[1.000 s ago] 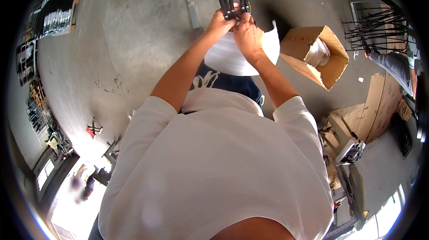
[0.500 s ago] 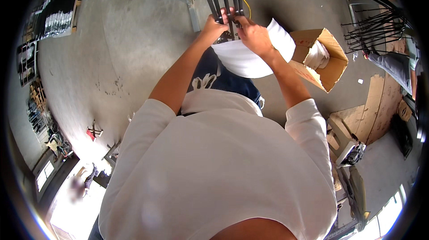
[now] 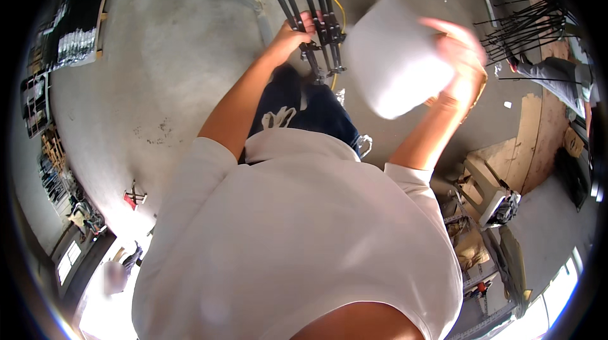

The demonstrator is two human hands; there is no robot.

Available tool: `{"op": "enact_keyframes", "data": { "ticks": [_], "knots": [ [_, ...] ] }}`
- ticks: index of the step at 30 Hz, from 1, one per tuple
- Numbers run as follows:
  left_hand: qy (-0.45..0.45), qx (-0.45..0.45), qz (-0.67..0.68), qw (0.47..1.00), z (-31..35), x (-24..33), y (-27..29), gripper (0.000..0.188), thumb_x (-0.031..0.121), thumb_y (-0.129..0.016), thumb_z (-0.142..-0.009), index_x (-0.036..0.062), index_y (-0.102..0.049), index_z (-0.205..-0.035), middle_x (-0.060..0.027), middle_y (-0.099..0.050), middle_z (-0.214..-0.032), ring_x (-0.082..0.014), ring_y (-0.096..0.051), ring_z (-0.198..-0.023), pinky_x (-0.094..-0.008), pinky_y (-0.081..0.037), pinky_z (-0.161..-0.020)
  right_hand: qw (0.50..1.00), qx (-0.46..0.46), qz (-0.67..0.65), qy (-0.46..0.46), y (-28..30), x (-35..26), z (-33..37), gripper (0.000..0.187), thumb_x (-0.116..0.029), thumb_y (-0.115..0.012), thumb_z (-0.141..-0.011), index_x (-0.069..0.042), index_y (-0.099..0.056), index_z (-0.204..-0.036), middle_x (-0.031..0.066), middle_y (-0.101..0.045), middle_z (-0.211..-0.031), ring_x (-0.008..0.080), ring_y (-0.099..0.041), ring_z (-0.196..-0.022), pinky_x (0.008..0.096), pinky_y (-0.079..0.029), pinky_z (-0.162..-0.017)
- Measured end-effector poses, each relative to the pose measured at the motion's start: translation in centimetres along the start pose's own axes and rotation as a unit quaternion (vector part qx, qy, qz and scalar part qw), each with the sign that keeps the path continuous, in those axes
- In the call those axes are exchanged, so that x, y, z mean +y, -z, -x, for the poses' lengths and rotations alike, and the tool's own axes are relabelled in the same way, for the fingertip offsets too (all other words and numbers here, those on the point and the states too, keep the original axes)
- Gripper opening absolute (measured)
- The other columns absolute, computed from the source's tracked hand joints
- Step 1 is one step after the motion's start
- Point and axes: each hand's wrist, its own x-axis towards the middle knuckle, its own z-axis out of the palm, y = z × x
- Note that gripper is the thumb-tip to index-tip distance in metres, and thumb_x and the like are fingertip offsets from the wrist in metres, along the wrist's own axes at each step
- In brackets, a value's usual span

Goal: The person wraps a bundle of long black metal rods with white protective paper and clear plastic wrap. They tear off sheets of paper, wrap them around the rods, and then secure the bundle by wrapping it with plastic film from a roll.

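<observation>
My left hand [image 3: 296, 37] is closed around a bundle of long black metal rods [image 3: 311, 7] at the top centre. Dark joints or brackets sit near the rods' lower ends, above my legs. Out to the right, my right hand [image 3: 457, 55] is smeared by motion. It holds a curved, blurred white sheet [image 3: 392, 55], which hangs to the left of that hand, apart from the rods. The cardboard box [image 3: 475, 104] lies behind the right hand and is mostly hidden.
More black rods [image 3: 532, 26] are stacked at the far right, near a person [image 3: 557, 80] in grey. Wrapped black goods lie on a pallet [image 3: 79, 23] at upper left. A yellow cord [image 3: 342, 13] runs behind the rods. A beige plastic piece [image 3: 486, 191] stands at right.
My right hand has left the rods and swung right, taking the white sheet off my lap and across the cardboard box. My left hand keeps its grip on the rods.
</observation>
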Motion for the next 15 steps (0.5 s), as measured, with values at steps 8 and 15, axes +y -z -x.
{"op": "enact_keyframes", "data": {
  "ticks": [8, 15],
  "knots": [
    [0.0, -0.017, -0.026, 0.999, -0.4, -0.8, 0.8, 0.049, -0.005, -0.042, -0.063, 0.0032, -0.05, -0.111, -0.0034, -0.057, -0.101, -0.0112, -0.052, -0.092, -0.021, -0.04, -0.073, 0.902, 0.287, 0.186, 0.262, 17.5, -11.9, 1.2, 0.03, -0.019, -0.061, -0.075, -0.002, -0.059, -0.1, 0.0039, -0.053, -0.074, 0.0119, -0.047, -0.069, 0.0244, -0.038, -0.06],
    [0.017, -0.008, 0.004, 1.0, 0.2, 0.1, -0.1, 0.057, -0.007, -0.038, -0.062, 0.0019, -0.045, -0.118, -0.0056, -0.055, -0.108, -0.015, -0.05, -0.103, -0.0239, -0.039, -0.084, 0.814, 0.373, 0.386, 0.224, 24.9, -13.2, 1.7, 0.034, -0.02, -0.062, -0.075, -0.001, -0.056, -0.103, 0.0082, -0.054, -0.08, 0.0163, -0.05, -0.074, 0.0272, -0.04, -0.064]
  ]
}}
